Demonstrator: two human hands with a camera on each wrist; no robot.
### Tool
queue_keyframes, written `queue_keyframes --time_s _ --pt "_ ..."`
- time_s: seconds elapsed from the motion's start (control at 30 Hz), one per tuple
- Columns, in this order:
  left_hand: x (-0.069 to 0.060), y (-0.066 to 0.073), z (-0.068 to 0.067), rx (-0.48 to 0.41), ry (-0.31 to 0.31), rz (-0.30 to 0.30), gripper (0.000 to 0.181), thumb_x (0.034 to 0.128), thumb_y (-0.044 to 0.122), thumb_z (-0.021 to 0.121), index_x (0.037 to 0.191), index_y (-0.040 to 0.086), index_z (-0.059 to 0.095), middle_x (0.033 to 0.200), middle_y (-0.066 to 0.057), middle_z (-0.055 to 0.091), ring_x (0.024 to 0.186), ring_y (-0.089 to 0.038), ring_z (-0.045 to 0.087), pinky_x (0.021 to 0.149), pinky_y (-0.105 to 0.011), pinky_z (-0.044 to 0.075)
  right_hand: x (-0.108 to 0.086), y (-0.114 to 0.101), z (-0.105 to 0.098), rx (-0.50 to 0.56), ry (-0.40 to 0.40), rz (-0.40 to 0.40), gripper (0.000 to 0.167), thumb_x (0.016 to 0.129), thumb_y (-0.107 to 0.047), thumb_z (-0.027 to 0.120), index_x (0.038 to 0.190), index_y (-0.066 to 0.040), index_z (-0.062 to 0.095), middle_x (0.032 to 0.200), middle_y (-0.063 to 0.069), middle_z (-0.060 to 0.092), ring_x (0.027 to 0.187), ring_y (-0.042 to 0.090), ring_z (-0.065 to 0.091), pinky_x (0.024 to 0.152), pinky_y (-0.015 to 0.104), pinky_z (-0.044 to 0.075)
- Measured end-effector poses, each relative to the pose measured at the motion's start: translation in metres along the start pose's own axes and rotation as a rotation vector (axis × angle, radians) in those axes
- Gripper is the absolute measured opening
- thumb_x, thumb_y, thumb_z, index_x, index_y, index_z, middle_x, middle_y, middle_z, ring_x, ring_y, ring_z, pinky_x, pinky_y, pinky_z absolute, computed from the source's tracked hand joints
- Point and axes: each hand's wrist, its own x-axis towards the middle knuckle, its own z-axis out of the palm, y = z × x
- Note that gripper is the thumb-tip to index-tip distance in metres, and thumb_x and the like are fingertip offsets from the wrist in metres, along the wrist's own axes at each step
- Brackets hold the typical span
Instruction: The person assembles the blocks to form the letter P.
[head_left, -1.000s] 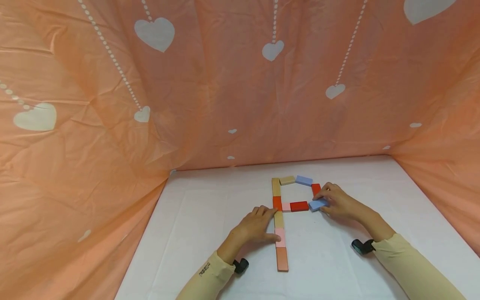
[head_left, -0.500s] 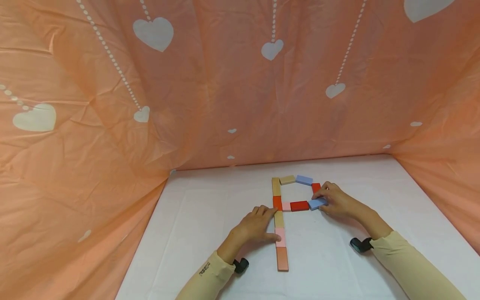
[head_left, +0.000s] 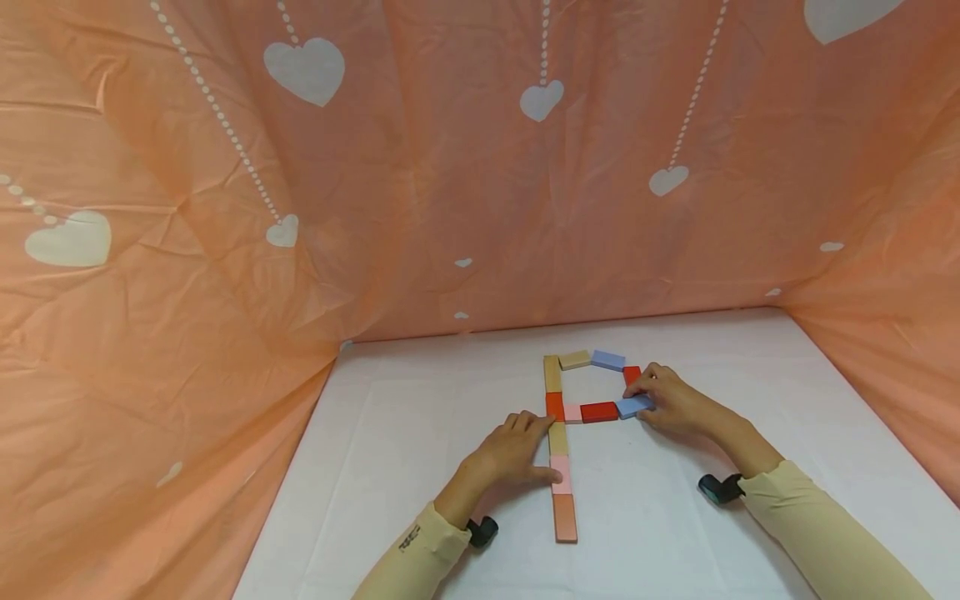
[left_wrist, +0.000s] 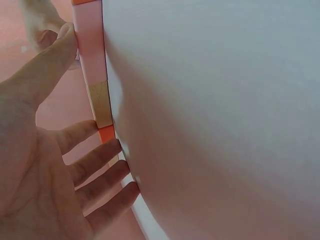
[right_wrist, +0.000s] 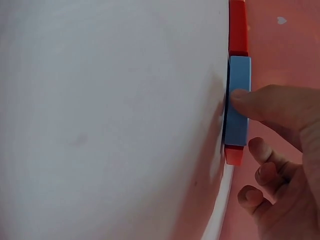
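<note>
In the head view, my right hand (head_left: 678, 404) pinches a light blue block (head_left: 632, 407) lying flat on the table. The block's left end meets a dark red block (head_left: 599, 412); its far side is near a red block (head_left: 632, 376) partly covered by my fingers. The right wrist view shows my thumb (right_wrist: 267, 102) on the side of the blue block (right_wrist: 238, 120). My left hand (head_left: 506, 454) rests beside a straight column of blocks, its extended fingertips touching near an orange-red block (head_left: 555, 406) and its thumb on a pink block (head_left: 561, 474).
The blocks form a P-like outline. Its top has a tan block (head_left: 575, 360) and another light blue block (head_left: 608, 360); a brownish-orange block (head_left: 565, 518) ends the column. White cloth (head_left: 420, 400) covers the table, with a peach curtain (head_left: 450, 183) around it.
My right hand has shifted slightly left and away from me with the light blue block, closing the small gap to the dark red block. My left hand has stayed in place.
</note>
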Motion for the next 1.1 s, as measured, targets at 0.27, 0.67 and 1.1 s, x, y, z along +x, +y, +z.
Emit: queue_keyframes --time_s 0.27,0.67,1.1 --pt "0.0002 -0.0003 0.0008 0.006 0.007 0.005 0.096 0.0907 0.060 0.081 0.166 0.017 0.040 0.150 -0.008 0.053 0.138 -0.025 0.050 0.116 -0.039 0.047 0.0009 -0.0003 0.0007 0.002 -0.002 0.000 0.026 0.088 -0.001 0.083 0.111 -0.012 0.078 0.104 0.005 0.053 0.105 0.029 0.050 0.087 0.040 0.051" --pt "0.0001 -0.0012 0.0017 -0.009 0.011 0.005 0.096 0.0909 0.059 0.081 0.166 0.016 0.040 0.149 -0.008 0.053 0.137 -0.026 0.050 0.116 -0.039 0.047 0.0022 -0.0016 0.0010 -0.010 -0.023 0.013 0.027 0.089 -0.003 0.083 0.114 -0.012 0.078 0.106 0.004 0.054 0.108 0.029 0.051 0.091 0.043 0.053" --pt "0.0004 0.0002 0.0004 -0.015 0.004 -0.008 0.096 0.0908 0.060 0.080 0.166 0.017 0.039 0.150 -0.007 0.053 0.139 -0.025 0.050 0.117 -0.038 0.046 0.0021 -0.0016 0.0014 -0.008 -0.023 0.019 0.027 0.089 -0.003 0.084 0.114 -0.013 0.078 0.107 0.005 0.054 0.108 0.029 0.051 0.091 0.044 0.053"
